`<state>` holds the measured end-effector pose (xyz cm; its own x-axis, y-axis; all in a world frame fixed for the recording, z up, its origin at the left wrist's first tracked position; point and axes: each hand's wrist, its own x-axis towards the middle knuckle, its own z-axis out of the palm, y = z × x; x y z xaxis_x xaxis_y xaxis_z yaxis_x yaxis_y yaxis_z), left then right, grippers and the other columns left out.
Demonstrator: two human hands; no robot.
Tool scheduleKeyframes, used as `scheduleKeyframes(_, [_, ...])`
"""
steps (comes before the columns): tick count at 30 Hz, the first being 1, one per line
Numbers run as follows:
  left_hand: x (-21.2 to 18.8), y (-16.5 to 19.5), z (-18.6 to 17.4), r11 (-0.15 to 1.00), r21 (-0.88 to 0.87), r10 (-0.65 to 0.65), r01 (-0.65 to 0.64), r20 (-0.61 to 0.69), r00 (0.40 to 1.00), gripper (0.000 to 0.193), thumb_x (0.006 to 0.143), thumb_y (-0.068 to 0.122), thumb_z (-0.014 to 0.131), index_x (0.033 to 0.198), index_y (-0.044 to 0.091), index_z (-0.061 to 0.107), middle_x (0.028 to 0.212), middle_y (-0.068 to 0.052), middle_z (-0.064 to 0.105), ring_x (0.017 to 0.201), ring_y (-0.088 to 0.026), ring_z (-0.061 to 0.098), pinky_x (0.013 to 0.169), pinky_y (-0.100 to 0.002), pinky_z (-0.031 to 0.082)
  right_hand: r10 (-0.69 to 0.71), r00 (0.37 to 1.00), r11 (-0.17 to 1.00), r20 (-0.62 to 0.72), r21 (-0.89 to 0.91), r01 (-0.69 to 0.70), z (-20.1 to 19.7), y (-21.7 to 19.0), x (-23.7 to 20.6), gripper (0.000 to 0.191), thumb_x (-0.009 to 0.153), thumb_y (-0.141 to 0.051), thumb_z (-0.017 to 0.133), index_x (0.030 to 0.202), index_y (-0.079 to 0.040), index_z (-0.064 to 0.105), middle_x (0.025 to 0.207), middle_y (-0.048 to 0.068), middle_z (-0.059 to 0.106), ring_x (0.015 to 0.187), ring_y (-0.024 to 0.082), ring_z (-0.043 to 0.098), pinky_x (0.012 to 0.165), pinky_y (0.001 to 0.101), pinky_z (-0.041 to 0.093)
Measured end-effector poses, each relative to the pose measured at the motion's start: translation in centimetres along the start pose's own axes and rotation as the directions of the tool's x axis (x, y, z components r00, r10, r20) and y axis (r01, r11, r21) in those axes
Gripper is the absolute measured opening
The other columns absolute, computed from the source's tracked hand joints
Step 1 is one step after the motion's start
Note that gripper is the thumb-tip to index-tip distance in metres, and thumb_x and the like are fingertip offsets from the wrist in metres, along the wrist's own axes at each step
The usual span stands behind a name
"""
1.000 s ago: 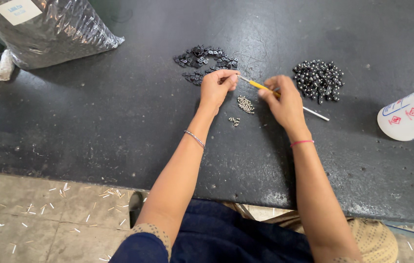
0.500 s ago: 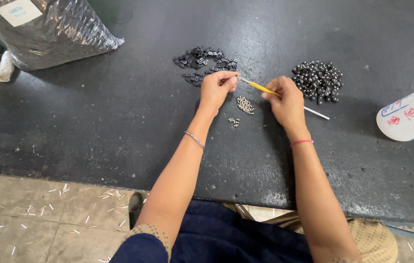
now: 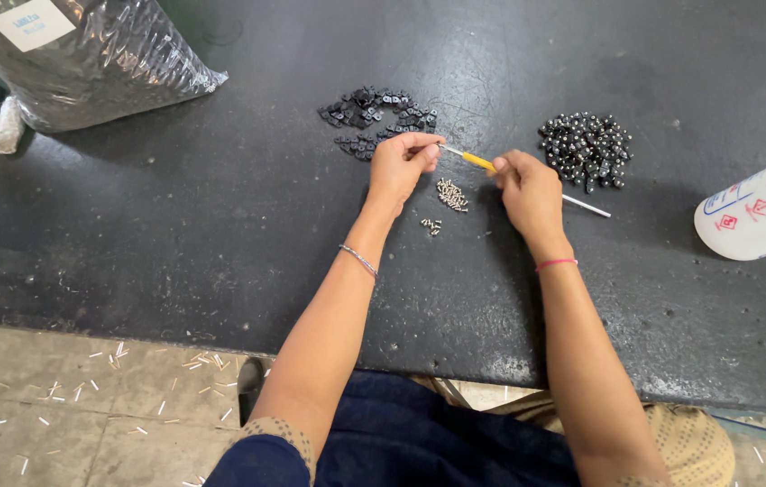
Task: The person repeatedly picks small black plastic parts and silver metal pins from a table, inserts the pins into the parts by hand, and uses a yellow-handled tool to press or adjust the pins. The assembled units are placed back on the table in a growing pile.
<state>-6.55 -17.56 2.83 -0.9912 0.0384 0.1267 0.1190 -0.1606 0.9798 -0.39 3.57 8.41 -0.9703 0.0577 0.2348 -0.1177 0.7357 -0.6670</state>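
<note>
My right hand (image 3: 530,192) grips a thin tool with a yellow middle section (image 3: 477,161); its white rear end sticks out to the right toward the table. The tool's tip meets my left hand (image 3: 400,166), whose fingers pinch something small that I cannot make out. Just below the tool lies a little heap of small silver screws (image 3: 451,193), with a few more (image 3: 431,225) beside it. A scattered pile of small black parts (image 3: 374,115) lies just beyond my left hand. A denser pile of black parts with shiny spots (image 3: 586,150) sits right of my right hand.
The dark tabletop (image 3: 175,225) runs across the view; its near edge borders a tiled floor littered with pale slivers. A shiny plastic bag with a white label (image 3: 85,54) rests at the far left. A white container with red and blue marks (image 3: 761,212) lies at the right.
</note>
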Motion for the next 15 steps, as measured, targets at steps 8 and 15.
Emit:
scheduleKeyframes(8, [0.14,-0.14,-0.12,0.999,-0.043,-0.004,0.004,0.006,1.0,0.018,0.093,0.005,0.07,0.11,0.001,0.077,0.088,-0.001,0.074,0.077,-0.007,0.066,0.072,-0.023,0.058,-0.327,0.938,0.94,-0.114,0.061,0.335,-0.19,-0.01,-0.12,0.019,0.09,-0.016,0.074,0.099,-0.002,0.065,0.09,0.011,0.067,0.076,0.024,0.066,0.068,0.0362,0.052])
scheduleKeyframes(15, [0.15,-0.04,0.05,1.0,-0.011,-0.006,0.006,-0.006,1.0,0.018,0.094,0.005,0.071,0.11,0.001,0.077,0.088,-0.002,0.074,0.076,-0.007,0.066,0.071,-0.023,0.057,-0.329,0.94,0.939,-0.091,0.075,0.336,-0.19,-0.57,-0.16,0.015,0.095,-0.011,0.075,0.106,-0.003,0.068,0.093,0.012,0.068,0.077,0.024,0.064,0.069,0.0358,0.051])
